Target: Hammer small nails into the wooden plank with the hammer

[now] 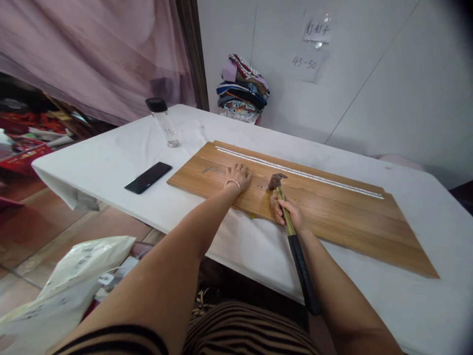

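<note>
My right hand [290, 212] is wrapped around a claw hammer [301, 268], gripping its yellow shaft just below the rusty head. The black handle end points back toward my body. Beneath the hammer head lies a long brown wooden board [332, 217]. My left hand [237, 176], with a bracelet on the wrist, rests flat on the board with its fingers stretched out. A few nails [209, 169] lie loose on the wood to the left of that hand. Small dark marks show in the wood between my hands. White measuring strips [295, 170] run along the board's far side.
The board lies on a table with a white cloth [121, 143]. A black phone [148, 177] and a clear bottle [166, 123] with a black lid are on the left. Folded clothes [244, 88] are piled by the wall. A pale bag [70, 281] sits at lower left.
</note>
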The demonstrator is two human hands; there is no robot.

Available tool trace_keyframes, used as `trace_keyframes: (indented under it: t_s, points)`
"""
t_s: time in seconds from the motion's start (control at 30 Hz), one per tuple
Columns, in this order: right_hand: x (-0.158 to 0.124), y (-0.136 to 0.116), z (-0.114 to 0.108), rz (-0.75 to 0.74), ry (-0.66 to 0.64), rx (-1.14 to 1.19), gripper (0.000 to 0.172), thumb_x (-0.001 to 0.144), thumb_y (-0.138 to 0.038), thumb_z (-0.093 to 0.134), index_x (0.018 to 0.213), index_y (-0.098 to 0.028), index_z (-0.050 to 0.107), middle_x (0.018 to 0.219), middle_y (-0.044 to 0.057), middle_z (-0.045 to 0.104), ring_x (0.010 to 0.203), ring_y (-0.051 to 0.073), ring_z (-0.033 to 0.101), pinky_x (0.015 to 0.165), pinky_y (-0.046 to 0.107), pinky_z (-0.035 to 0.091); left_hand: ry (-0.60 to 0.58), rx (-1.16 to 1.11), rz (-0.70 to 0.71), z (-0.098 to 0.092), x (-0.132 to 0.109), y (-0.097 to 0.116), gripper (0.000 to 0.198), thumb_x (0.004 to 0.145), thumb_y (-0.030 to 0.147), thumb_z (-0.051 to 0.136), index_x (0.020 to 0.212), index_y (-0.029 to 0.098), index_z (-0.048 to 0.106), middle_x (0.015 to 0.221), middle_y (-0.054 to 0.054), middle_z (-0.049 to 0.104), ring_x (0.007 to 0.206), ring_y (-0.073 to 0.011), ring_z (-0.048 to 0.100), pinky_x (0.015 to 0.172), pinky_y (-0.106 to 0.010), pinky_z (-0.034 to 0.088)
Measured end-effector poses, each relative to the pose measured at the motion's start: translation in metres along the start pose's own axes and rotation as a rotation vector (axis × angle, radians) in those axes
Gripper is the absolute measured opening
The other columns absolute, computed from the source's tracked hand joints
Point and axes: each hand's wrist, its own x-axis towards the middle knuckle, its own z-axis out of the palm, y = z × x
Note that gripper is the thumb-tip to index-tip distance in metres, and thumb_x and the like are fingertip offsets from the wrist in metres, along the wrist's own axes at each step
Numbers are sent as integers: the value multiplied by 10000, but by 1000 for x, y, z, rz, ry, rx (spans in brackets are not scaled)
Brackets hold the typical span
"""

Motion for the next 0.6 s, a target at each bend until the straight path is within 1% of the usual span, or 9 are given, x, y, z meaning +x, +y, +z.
trace_keyframes:
  t_s: [0.2,0.43,0.6]
  points:
    - [-1,0,1,-29,7,0,396,832,-496,715,1067,-234,532,549,-114,517,331,90,418,362,224,266,-4,-14,-8,-1,0,0,418,1039,416,396,1311,282,684,1495,-103,629,1447,-303,474,1186,-518,351]
    - [-1,-2,2,-11,-12,1,389,823,-499,723,1043,-239,537,542,-116,530,324,90,413,359,229,263,-8,-5,-5,0,0,0,430,1043,424,387,1328,284,677,1516,-100,618,1459,-305,463,1198,-527,341]
    - [-1,-3,3,-15,17,-1,410,805,-500,732,1043,-230,536,528,-118,523,320,90,416,360,225,270,-9,-9,-7,-2,-1,1,418,1046,416,385,1309,275,677,1507,-105,622,1453,-292,470,1194,-515,347]
